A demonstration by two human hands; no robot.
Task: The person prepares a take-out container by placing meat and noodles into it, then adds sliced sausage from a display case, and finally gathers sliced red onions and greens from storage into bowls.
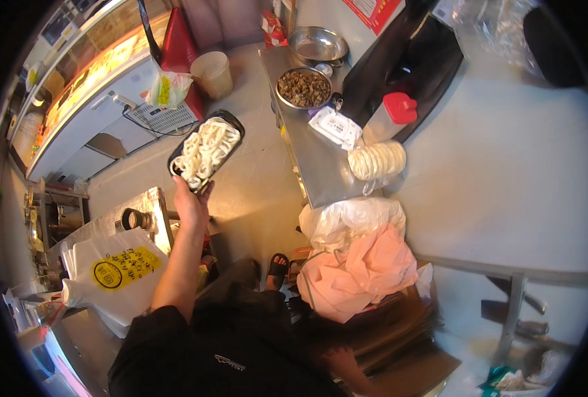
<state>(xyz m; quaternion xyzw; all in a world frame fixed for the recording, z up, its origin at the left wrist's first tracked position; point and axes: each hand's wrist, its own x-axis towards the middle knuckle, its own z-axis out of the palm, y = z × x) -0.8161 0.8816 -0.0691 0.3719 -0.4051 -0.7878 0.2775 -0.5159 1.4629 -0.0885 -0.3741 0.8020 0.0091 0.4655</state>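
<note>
My left hand grips the near end of a black tray, held out over the floor. Pale, ring-like and looped pieces of food are heaped in the tray. Low in the view, my right hand is blurred and lies beside or against brown cardboard sheets. Whether its fingers hold a sheet is not clear.
A steel table bears a bowl of brown chopped food, a steel basin, a wipes packet and a red-lidded container. Pink plastic bags sit nearby. Left are printed bags and a lit display counter.
</note>
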